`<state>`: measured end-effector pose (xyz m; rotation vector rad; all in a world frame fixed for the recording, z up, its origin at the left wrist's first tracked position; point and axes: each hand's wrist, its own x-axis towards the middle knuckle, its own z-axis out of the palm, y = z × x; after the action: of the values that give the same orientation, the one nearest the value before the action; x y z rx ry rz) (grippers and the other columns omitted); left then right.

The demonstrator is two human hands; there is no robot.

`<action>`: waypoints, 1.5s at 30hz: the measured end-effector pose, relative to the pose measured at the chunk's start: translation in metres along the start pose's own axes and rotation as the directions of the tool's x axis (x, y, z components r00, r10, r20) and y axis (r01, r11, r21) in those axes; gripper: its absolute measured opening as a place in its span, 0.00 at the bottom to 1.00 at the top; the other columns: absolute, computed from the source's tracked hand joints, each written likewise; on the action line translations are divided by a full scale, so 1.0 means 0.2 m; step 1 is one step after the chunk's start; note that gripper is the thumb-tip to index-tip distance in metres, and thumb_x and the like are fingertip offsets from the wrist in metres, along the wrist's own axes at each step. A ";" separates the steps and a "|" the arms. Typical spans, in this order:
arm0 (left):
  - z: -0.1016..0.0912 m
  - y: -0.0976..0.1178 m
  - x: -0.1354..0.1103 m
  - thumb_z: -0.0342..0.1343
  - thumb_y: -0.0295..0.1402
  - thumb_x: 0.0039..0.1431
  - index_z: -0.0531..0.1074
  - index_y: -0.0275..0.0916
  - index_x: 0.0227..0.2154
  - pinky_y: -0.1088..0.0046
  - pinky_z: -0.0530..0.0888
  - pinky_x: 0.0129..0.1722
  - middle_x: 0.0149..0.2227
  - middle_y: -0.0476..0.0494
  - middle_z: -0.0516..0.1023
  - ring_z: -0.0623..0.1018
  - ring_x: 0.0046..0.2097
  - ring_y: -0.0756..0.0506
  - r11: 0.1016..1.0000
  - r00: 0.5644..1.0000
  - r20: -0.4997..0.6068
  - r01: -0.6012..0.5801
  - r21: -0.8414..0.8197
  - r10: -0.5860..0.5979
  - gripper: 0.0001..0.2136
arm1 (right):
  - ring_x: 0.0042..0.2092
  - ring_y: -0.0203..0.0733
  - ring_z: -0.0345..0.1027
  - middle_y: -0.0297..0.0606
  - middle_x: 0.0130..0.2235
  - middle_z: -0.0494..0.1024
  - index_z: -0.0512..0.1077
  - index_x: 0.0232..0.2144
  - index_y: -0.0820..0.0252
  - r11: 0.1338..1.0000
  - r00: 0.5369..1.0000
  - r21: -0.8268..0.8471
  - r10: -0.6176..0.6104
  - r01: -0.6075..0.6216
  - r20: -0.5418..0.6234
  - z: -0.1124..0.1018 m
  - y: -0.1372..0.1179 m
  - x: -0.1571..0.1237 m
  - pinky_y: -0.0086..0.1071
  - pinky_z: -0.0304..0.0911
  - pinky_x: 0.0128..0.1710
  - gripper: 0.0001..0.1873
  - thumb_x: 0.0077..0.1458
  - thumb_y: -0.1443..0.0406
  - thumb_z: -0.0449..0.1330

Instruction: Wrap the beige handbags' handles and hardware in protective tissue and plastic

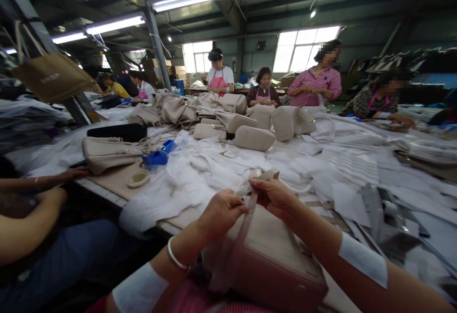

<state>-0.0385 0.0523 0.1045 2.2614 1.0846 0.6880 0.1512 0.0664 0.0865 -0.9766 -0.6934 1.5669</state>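
A beige handbag (274, 251) lies in front of me at the table's edge, partly behind my forearms. From it rises a strap (247, 222) with thin translucent wrapping (243, 189) about it. My left hand (222, 213) is closed, thumb and fingers pinching the wrapping beside the strap. Just right of it, my right hand (273, 197) pinches the upper part of the strap, and a short beige end sticks out above its fingers. The fingertips of both hands are close together; exactly where wrapping and strap meet is hard to make out.
White foam sheets (182, 179) cover much of the table. Beyond them is a heap of beige handbags (221, 117). A tape roll (138, 178) and a blue object (159, 152) lie left. At right stands a metal tape dispenser (387, 210). A co-worker's arm (32, 217) is at left.
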 end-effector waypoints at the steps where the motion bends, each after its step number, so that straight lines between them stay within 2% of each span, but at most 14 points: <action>1: 0.00 0.00 0.01 0.59 0.30 0.57 0.79 0.40 0.25 0.74 0.71 0.37 0.32 0.47 0.71 0.74 0.34 0.48 1.000 1.000 0.004 0.012 0.011 -0.012 0.07 | 0.29 0.38 0.73 0.34 0.28 0.79 0.73 0.31 0.60 1.000 1.000 -0.008 0.014 -0.014 -0.004 0.01 -0.01 -0.02 0.33 0.71 0.29 0.08 0.47 0.66 0.68; 4: 0.00 0.00 0.03 0.59 0.30 0.58 0.79 0.40 0.25 0.75 0.67 0.33 0.30 0.49 0.66 0.70 0.31 0.50 0.994 0.996 -0.089 0.019 0.112 -0.009 0.08 | 0.32 0.39 0.74 0.34 0.32 0.79 0.74 0.34 0.58 0.998 0.998 -0.027 0.061 -0.060 0.016 0.02 -0.03 -0.07 0.34 0.71 0.29 0.10 0.48 0.63 0.68; 8: 0.01 0.01 0.03 0.58 0.31 0.59 0.78 0.40 0.26 0.76 0.66 0.32 0.29 0.49 0.64 0.69 0.30 0.50 0.983 0.988 -0.156 0.013 0.182 0.016 0.08 | 0.34 0.38 0.74 0.36 0.37 0.80 0.75 0.39 0.57 0.997 0.986 -0.005 0.072 -0.072 0.150 0.03 -0.05 -0.11 0.34 0.70 0.33 0.16 0.46 0.62 0.70; 15: 0.03 0.00 0.03 0.58 0.33 0.60 0.78 0.41 0.28 0.75 0.67 0.32 0.30 0.48 0.65 0.70 0.30 0.50 0.968 0.976 -0.216 0.043 0.245 0.011 0.07 | 0.32 0.39 0.74 0.39 0.31 0.80 0.78 0.31 0.65 0.994 0.990 -0.113 0.014 0.002 0.142 0.02 0.03 -0.10 0.34 0.68 0.37 0.16 0.37 0.64 0.74; 18: 0.03 0.01 0.02 0.56 0.36 0.61 0.79 0.41 0.34 0.72 0.71 0.35 0.34 0.45 0.68 0.72 0.33 0.48 0.962 0.971 -0.226 -0.020 0.274 0.085 0.07 | 0.26 0.36 0.70 0.36 0.24 0.77 0.76 0.25 0.65 0.978 0.996 -0.196 -0.055 0.068 0.070 0.02 0.04 -0.09 0.33 0.67 0.31 0.16 0.34 0.62 0.75; 22: 0.01 0.08 -0.02 0.50 0.39 0.65 0.74 0.45 0.50 0.66 0.74 0.38 0.42 0.40 0.70 0.76 0.37 0.44 0.927 0.955 -0.192 -0.153 0.343 0.228 0.15 | 0.22 0.33 0.64 0.31 0.20 0.73 0.72 0.19 0.62 0.984 0.990 -0.161 -0.098 0.081 -0.099 0.01 0.02 -0.05 0.32 0.65 0.26 0.16 0.30 0.61 0.74; 26: 0.00 0.20 -0.10 0.43 0.32 0.67 0.61 0.43 0.62 0.65 0.75 0.37 0.40 0.39 0.76 0.78 0.36 0.42 0.953 0.976 -0.170 -0.080 0.292 0.134 0.21 | 0.24 0.36 0.67 0.33 0.23 0.76 0.73 0.22 0.61 0.987 0.981 -0.121 -0.119 0.101 -0.153 0.01 0.01 -0.04 0.32 0.66 0.27 0.14 0.31 0.64 0.73; 28: 0.00 0.25 -0.13 0.45 0.33 0.66 0.63 0.38 0.59 0.66 0.75 0.37 0.36 0.41 0.77 0.78 0.35 0.42 0.986 0.991 -0.126 -0.014 0.165 0.035 0.20 | 0.27 0.38 0.70 0.36 0.25 0.78 0.75 0.24 0.61 0.988 0.978 -0.106 -0.130 0.114 -0.160 0.02 0.01 -0.04 0.33 0.66 0.29 0.13 0.32 0.65 0.72; 30: 0.01 0.26 -0.14 0.48 0.34 0.64 0.73 0.39 0.45 0.66 0.74 0.40 0.34 0.41 0.77 0.77 0.36 0.43 0.997 0.995 -0.097 0.023 0.073 -0.016 0.12 | 0.27 0.40 0.71 0.38 0.26 0.79 0.75 0.25 0.61 0.988 0.977 -0.097 -0.137 0.122 -0.164 0.03 0.01 -0.05 0.33 0.65 0.29 0.13 0.33 0.65 0.72; 33: 0.04 0.23 -0.11 0.56 0.32 0.57 0.76 0.40 0.28 0.63 0.71 0.51 0.45 0.39 0.75 0.75 0.48 0.41 0.999 0.985 -0.168 0.046 -0.020 -0.049 0.06 | 0.28 0.40 0.70 0.39 0.27 0.80 0.77 0.26 0.62 0.983 0.971 -0.088 -0.172 0.159 -0.169 0.03 0.02 -0.06 0.33 0.64 0.29 0.14 0.34 0.64 0.74; 35: 0.06 0.19 -0.09 0.58 0.32 0.55 0.77 0.39 0.27 0.65 0.71 0.50 0.46 0.40 0.75 0.75 0.49 0.40 0.982 0.982 -0.131 0.117 -0.151 -0.138 0.05 | 0.29 0.40 0.70 0.39 0.29 0.80 0.78 0.27 0.62 0.979 0.967 -0.087 -0.198 0.186 -0.158 0.03 0.03 -0.07 0.33 0.65 0.30 0.14 0.35 0.63 0.74; 39: 0.10 0.12 -0.06 0.53 0.35 0.59 0.77 0.36 0.28 0.72 0.70 0.31 0.26 0.46 0.78 0.76 0.31 0.46 0.901 0.962 0.074 0.273 -0.336 -0.264 0.11 | 0.34 0.42 0.72 0.40 0.35 0.82 0.79 0.34 0.60 0.989 0.990 -0.048 -0.139 0.137 -0.037 -0.01 -0.01 -0.11 0.33 0.66 0.34 0.15 0.38 0.69 0.69; 43: 0.12 0.11 -0.08 0.54 0.33 0.59 0.77 0.38 0.28 0.72 0.68 0.34 0.29 0.46 0.79 0.76 0.33 0.46 0.959 0.978 -0.063 0.184 -0.215 -0.201 0.09 | 0.46 0.50 0.73 0.44 0.45 0.81 0.77 0.45 0.61 0.992 0.962 0.117 0.019 -0.053 0.274 -0.06 -0.08 -0.18 0.42 0.67 0.46 0.24 0.41 0.65 0.63; 45: 0.12 0.13 -0.10 0.54 0.31 0.59 0.76 0.38 0.28 0.71 0.68 0.35 0.29 0.46 0.78 0.75 0.34 0.46 0.980 0.982 -0.108 0.141 -0.138 -0.156 0.08 | 0.47 0.51 0.73 0.46 0.44 0.81 0.78 0.43 0.64 0.987 0.965 0.147 0.030 -0.070 0.259 -0.07 -0.10 -0.18 0.43 0.66 0.48 0.22 0.46 0.60 0.63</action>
<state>-0.0199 0.0170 0.0987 2.0280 1.2146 0.8149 0.1742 0.0345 0.1041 -0.6873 -0.7157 1.7832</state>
